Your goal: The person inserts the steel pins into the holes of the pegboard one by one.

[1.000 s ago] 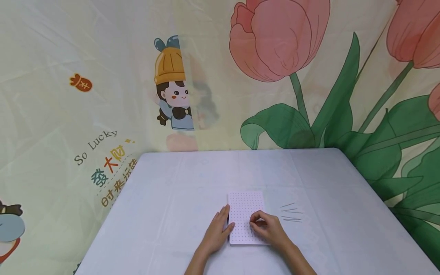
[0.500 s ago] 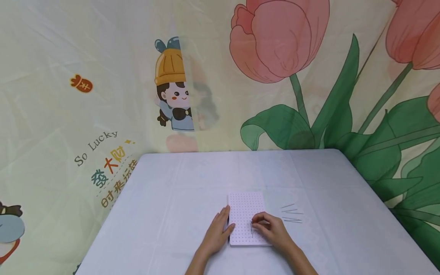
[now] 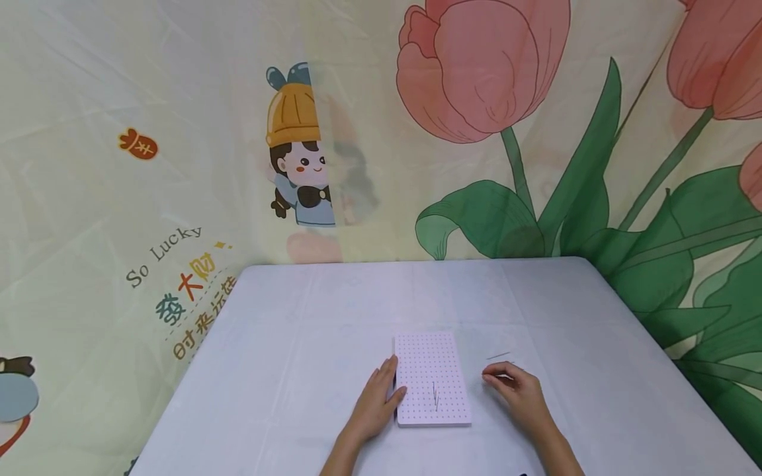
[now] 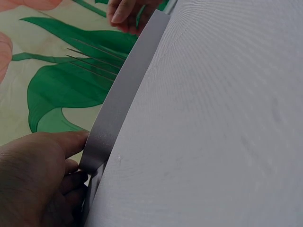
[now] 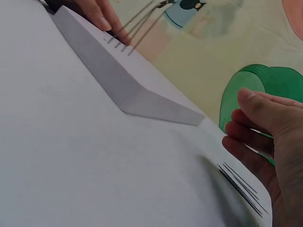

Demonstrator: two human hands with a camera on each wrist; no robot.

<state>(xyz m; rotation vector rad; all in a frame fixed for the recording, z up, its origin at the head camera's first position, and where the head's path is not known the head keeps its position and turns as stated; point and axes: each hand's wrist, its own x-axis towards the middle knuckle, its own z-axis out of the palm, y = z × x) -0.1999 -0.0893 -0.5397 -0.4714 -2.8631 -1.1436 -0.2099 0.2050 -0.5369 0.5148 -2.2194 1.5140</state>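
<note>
A white board with rows of small holes lies on the table in the head view. Several thin metal pins stand up from it in the right wrist view. My left hand rests along the board's left side, its thumb lying over the edge and its fingers extended beside it. To the right of the board, my right hand hovers with fingers loosely bent, thumb and fingertips apart and nothing between them. Several loose pins lie on the table close beneath that hand; in the head view it mostly hides them.
The table wears a white cloth. Behind it hangs a curtain printed with large tulips and cartoon figures.
My right hand has let go of a pin, which stays standing in the board, and has moved right to above the loose pins. My left hand has not moved.
</note>
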